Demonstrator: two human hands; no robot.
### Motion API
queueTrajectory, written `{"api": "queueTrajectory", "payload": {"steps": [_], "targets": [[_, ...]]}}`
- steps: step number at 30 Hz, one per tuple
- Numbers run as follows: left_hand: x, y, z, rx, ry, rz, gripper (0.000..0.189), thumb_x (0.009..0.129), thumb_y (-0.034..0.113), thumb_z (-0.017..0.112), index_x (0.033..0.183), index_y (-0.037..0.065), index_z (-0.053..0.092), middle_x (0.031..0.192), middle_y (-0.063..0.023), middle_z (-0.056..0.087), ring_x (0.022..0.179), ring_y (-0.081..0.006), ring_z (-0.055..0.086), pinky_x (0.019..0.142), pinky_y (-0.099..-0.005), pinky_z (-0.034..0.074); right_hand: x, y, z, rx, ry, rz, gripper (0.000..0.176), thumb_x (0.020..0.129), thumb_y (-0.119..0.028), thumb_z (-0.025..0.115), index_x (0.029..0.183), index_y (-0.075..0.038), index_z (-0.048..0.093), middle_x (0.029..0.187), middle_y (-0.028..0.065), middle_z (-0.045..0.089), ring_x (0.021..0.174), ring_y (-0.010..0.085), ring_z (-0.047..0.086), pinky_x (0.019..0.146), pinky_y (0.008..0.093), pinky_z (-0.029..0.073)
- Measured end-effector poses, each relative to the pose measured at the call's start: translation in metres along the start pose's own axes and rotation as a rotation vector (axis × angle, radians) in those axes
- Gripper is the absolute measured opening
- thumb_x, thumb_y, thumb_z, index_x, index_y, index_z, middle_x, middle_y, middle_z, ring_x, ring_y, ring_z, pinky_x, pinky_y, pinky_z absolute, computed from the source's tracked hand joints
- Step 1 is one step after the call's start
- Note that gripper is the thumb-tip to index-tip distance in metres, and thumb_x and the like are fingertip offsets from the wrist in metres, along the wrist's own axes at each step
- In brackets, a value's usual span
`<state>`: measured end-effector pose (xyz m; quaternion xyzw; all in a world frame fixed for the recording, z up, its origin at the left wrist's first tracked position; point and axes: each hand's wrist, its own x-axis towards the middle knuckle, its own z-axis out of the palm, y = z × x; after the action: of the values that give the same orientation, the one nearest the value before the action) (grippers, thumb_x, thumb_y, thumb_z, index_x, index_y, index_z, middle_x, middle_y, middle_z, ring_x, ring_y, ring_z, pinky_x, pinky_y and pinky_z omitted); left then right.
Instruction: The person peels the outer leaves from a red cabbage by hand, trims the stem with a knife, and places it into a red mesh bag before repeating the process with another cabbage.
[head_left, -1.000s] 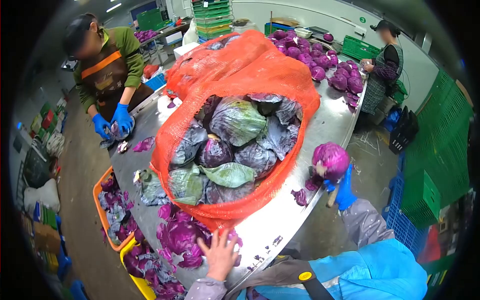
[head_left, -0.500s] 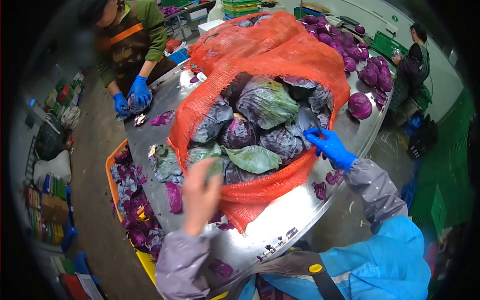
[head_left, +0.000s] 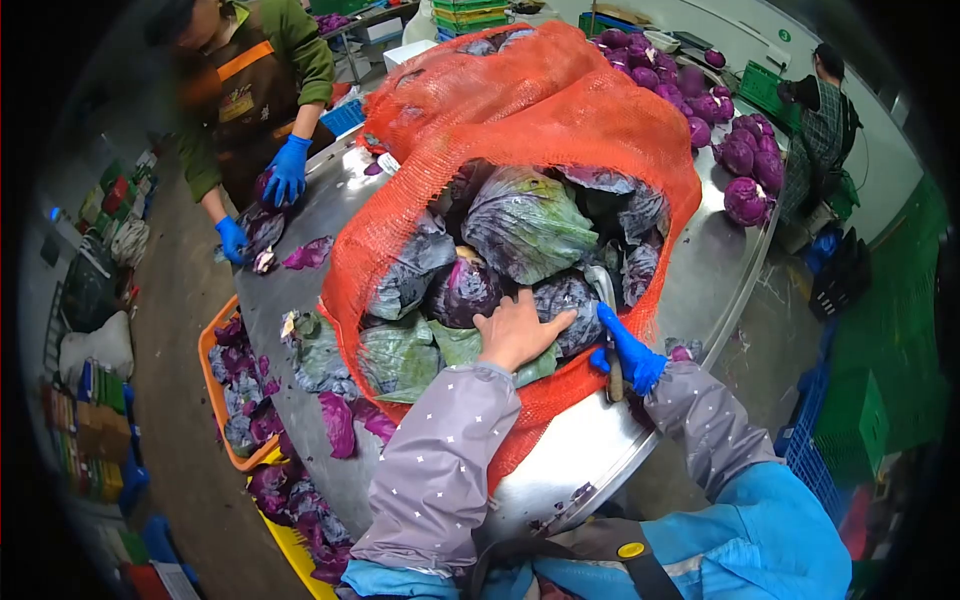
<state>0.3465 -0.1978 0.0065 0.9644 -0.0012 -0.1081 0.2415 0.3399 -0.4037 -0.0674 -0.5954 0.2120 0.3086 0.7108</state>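
Observation:
An open red mesh sack (head_left: 350, 290) lies on the metal table (head_left: 700, 270), with several leafy purple cabbages inside. My left hand (head_left: 517, 330), bare, rests with fingers spread at the sack's opening, against a dark cabbage (head_left: 568, 305) and above a loose green leaf (head_left: 455, 342). In my right hand (head_left: 632, 355), gloved in blue, is a knife (head_left: 615, 380) with a wooden handle; its curved metal blade points up beside the same cabbage. A big green-purple cabbage (head_left: 528, 225) sits behind, and a purple one with a cut stem (head_left: 465, 288) lies to the left.
At the back left a person in blue gloves (head_left: 287, 170) handles a cabbage. Trimmed purple cabbages (head_left: 745, 150) are piled at the back right, near another person (head_left: 820, 130). An orange crate (head_left: 212, 375) and a yellow crate (head_left: 290, 545) of leaves stand left of the table.
My left hand has moved right and forward onto the cabbages. My right hand has come down and nearer, with the knife now clearly visible. The co-worker's hands have moved apart around the cabbage.

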Motion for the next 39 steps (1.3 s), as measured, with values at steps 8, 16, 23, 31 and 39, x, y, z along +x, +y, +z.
{"api": "queueTrajectory", "payload": {"steps": [8,16,23,31,39], "targets": [[-0.067,0.004,-0.003,-0.264,0.440,0.368,0.082,0.073,0.039,0.074,0.138,0.007,0.037,0.125,-0.0219,0.046,0.116,-0.0383,0.047,0.096,-0.0514,0.034,-0.056,-0.007,0.012,0.228,-0.074,-0.363,0.031,0.088,-0.047,0.061,0.092,-0.017,0.054,0.065,-0.0003,0.054,0.048,0.0119,0.051,0.042,0.0253,0.041],[-0.179,-0.011,-0.023,-1.872,0.041,0.044,0.108,0.073,0.039,0.080,0.149,0.016,0.006,0.150,-0.0124,0.021,0.135,-0.0306,0.031,0.111,-0.0428,0.029,-0.136,-0.012,0.054,0.011,-0.295,-0.472,0.043,0.081,-0.037,0.071,0.105,-0.008,0.051,0.070,0.0052,0.056,0.050,0.0147,0.055,0.043,0.0265,0.044],[-0.295,-0.119,0.007,-1.965,0.388,-0.034,0.099,0.070,0.047,0.079,0.144,0.011,0.024,0.140,-0.0119,0.039,0.129,-0.0270,0.041,0.108,-0.0434,0.037,-0.168,0.005,0.137,-0.526,-0.574,-0.157,0.049,0.080,-0.035,0.073,0.114,-0.006,0.055,0.063,0.0007,0.054,0.048,0.0094,0.049,0.042,0.0235,0.039],[-0.374,-0.160,0.046,-1.009,0.820,-0.515,0.077,0.071,0.019,0.077,0.136,0.005,0.038,0.129,-0.0132,0.045,0.121,-0.0231,0.043,0.103,-0.0344,0.034,-0.117,0.042,0.209,-0.972,-0.832,-0.178,0.057,0.082,-0.025,0.072,0.128,-0.004,0.047,0.096,0.0057,0.061,0.081,0.0108,0.058,0.061,0.0262,0.048],[-0.364,-0.149,0.046,-0.355,0.904,-0.485,0.085,0.065,0.028,0.081,0.135,0.003,0.040,0.129,-0.0213,0.040,0.123,-0.0357,0.041,0.104,-0.0411,0.034,-0.124,0.060,0.214,-1.346,-1.104,-0.760,0.053,0.094,-0.024,0.050,0.145,-0.018,0.034,0.112,0.0187,0.061,0.088,0.0338,0.063,0.077,0.0395,0.051]]}}
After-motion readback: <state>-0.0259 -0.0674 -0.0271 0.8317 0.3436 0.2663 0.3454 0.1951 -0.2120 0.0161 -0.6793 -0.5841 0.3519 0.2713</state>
